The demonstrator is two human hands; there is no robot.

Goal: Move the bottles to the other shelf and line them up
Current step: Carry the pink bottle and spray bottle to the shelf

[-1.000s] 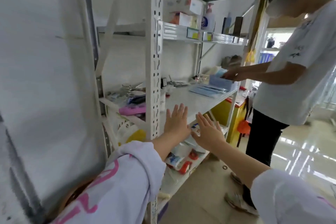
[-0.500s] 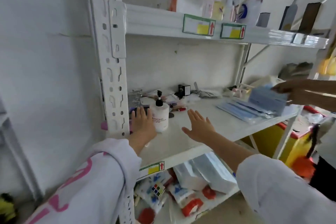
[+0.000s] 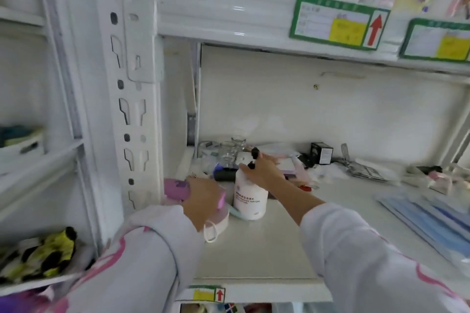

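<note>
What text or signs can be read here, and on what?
Shelf tags: red up arrow; writing blurred.
Lower tag: red up arrow; no legible words.
Pump bottle under the right hand: dark print, too blurred to read.
Black box: unreadable.

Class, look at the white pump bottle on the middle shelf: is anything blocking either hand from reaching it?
Nothing visible blocks them. The right hand is already closed over the top of the white pump bottle. The left hand sits just left of it, over pink clutter, with no object between.
</note>
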